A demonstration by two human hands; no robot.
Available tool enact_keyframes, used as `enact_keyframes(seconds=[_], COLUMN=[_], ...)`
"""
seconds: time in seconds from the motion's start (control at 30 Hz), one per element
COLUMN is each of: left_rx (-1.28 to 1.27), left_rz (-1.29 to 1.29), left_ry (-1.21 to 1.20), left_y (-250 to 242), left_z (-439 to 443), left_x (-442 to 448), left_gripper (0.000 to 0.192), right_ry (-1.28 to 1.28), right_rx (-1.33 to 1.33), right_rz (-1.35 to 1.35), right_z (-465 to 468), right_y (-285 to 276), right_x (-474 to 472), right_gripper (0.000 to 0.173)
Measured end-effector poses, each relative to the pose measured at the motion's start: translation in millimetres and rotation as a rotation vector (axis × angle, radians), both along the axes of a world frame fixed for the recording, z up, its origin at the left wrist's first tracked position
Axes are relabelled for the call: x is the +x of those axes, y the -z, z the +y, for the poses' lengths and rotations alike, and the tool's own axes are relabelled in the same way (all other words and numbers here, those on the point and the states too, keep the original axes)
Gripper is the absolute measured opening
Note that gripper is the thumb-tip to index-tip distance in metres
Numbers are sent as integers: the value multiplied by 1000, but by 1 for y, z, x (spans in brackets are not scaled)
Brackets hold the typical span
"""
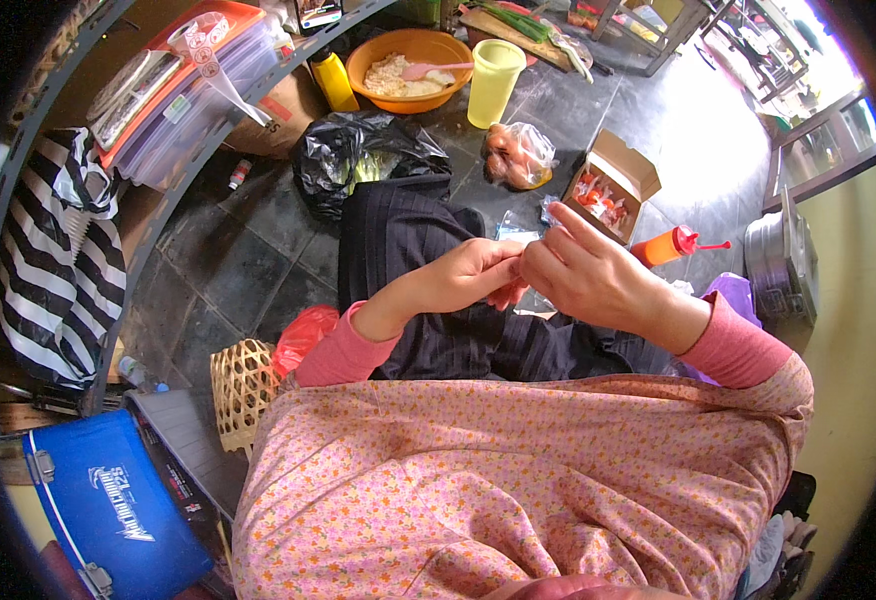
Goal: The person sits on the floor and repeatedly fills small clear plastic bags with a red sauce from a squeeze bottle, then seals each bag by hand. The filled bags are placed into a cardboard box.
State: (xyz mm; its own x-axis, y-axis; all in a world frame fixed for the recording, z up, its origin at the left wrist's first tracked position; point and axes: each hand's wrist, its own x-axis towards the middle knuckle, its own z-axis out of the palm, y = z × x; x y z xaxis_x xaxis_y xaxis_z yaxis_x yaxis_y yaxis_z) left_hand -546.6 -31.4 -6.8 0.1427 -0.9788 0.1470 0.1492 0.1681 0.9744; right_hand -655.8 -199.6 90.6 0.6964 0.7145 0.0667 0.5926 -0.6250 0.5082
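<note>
My left hand [459,276] and my right hand [595,277] meet over my lap, fingertips together. Whatever may be pinched between them is hidden by the fingers. Just beyond the hands lies clear plastic packaging with blue print [516,227]. An open cardboard box [642,174] sits past my right hand, with small plastic bags of something red [600,201] inside. To its right lies a squeeze bottle [661,247] of orange sauce with a red cap. A tied clear bag [519,155] of round, brownish-orange items rests on the floor ahead.
An orange basin [409,71] holds a pale mixture and a pink spatula. Beside it stand a yellow-green plastic cup [495,82] and a yellow bottle [334,79]. A black plastic bag [325,161], woven bamboo basket [241,386], blue cool box [119,502] and metal shelf [164,217] are leftward.
</note>
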Motion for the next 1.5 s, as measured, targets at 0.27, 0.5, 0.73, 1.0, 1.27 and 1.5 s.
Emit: enact_keyframes(seconds=[0.27, 0.5, 0.73, 1.0, 1.27, 1.5], left_rx=[-187, -275, -209, -222, -230, -206], left_rz=[-954, -870, -402, -426, -221, 222], left_ry=[-579, -751, -657, -694, -796, -665], left_y=[-8, -3, -2, 2, 22, 36], left_z=[4, -1, -5, -10, -26, -32], left_x=[-14, -22, -23, -18, -21, -25], left_gripper=[12, 12, 5, 6, 5, 12], right_ry=[826, 953, 758, 759, 673, 718], right_rx=[1233, 1601, 1745, 1949, 2160, 1714], right_rz=[892, 1147, 977, 1037, 877, 200], right_z=[4, 3, 7, 3, 2, 23], right_y=[18, 27, 36, 50, 83, 102], right_x=[2, -1, -4, -10, -8, -3], right_gripper=[28, 34, 32, 33, 34, 28])
